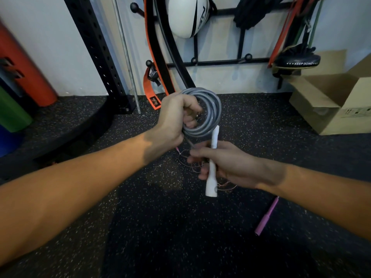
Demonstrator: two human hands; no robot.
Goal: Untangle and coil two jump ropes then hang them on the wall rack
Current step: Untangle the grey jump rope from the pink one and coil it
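Above the speckled floor [180,227], left hand [172,119] fingers clamp the grey coil [208,111]; right hand [222,163] grips its white handle [212,163].

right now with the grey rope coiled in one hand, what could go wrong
The grey coil is pinched on one side only by the left hand, so loops may spring loose. The white handle in the right hand could tug it open. The thin pink rope lies tangled on the floor below and may snag.

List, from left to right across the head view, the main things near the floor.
Orange foam roller → black perforated steel upright → coiled grey jump rope → pink rope handle → open cardboard box.
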